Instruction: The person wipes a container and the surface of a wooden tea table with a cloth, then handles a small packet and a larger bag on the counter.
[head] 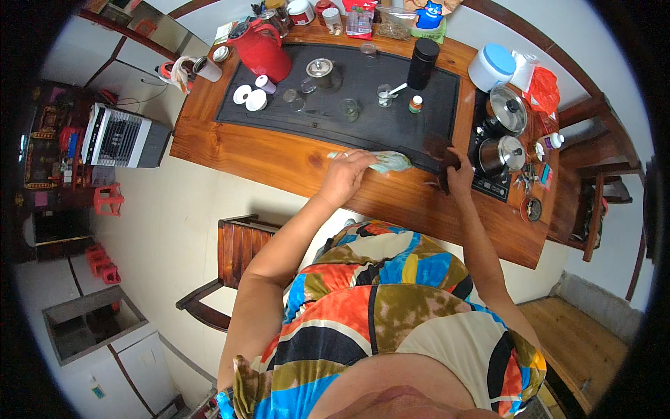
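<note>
My left hand [346, 175] presses down on a pale green and white cloth [393, 161] near the front edge of the wooden table [251, 152]. Part of the cloth pokes out on each side of the fingers. To the right, my right hand [459, 175] grips a dark brown item [438, 149] by its side, above the corner of the black tea tray [314, 128]. What that item is cannot be made out. Near the hands on the tray are a small orange bottle with a white cap [415, 104] and a glass with a white spoon [384, 96].
A red thermos jug [260, 50], a lidded pot [320, 70] and a black cylinder [423, 64] stand on the tray. Right of my right hand, two lidded pots [502, 156] sit on a black cooktop [491, 187]. Behind the left arm is a wooden chair [242, 251].
</note>
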### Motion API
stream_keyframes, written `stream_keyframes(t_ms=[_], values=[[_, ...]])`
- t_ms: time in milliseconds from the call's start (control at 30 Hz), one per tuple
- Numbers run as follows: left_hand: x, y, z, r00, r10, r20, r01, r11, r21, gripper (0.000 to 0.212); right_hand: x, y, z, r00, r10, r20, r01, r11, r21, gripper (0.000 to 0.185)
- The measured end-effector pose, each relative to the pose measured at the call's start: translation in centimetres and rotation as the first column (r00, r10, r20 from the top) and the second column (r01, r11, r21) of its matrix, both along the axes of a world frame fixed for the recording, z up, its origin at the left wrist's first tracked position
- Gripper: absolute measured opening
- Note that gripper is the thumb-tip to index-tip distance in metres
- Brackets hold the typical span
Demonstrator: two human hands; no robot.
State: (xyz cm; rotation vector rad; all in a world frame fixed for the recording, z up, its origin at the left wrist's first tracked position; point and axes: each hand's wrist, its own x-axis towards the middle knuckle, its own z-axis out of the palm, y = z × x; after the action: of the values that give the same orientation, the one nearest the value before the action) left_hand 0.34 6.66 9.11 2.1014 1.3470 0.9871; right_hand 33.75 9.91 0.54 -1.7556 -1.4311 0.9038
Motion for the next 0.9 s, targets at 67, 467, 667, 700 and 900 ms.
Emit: stream_keyframes(t_ms=[67, 467, 667, 700, 900], values=[[-0.4, -0.2, -0.7, 0.983, -0.109, -0.148, 0.131, 0.981, 0.146, 0.033, 0.1, 0.7, 1.5, 1.0, 0.006, -0.008, -0.005, 0.985, 0.175, 0.051], [-8.6, -9.2, -19.5, 0.684, 0.713, 0.153, -0.44, 0.571, -0.693, 0.036, -16.1, -1.9, 1.7, 0.768, 0.579, 0.273, -0.639, 0.717, 0.278, 0.052], [-7.8, -6.9, -20.0, 0.829, 0.417, -0.373, -0.556, 0.529, -0.641, 0.031, -23.1, -5.9, -6.3, 0.15, 0.78, 0.608, -0.944, 0.296, -0.147, 0.049], [-8.0, -7.0, -19.9, 0.819, 0.425, -0.385, -0.566, 0.489, -0.664, 0.035, -23.6, -5.9, -6.1, 0.135, 0.782, 0.609, -0.949, 0.279, -0.147, 0.049], [-8.0, -6.5, -18.5, 0.763, 0.451, -0.463, -0.643, 0.458, -0.614, 0.051, -24.5, -5.8, -6.2, 0.27, 0.743, 0.613, -0.913, 0.4, -0.082, 0.051]])
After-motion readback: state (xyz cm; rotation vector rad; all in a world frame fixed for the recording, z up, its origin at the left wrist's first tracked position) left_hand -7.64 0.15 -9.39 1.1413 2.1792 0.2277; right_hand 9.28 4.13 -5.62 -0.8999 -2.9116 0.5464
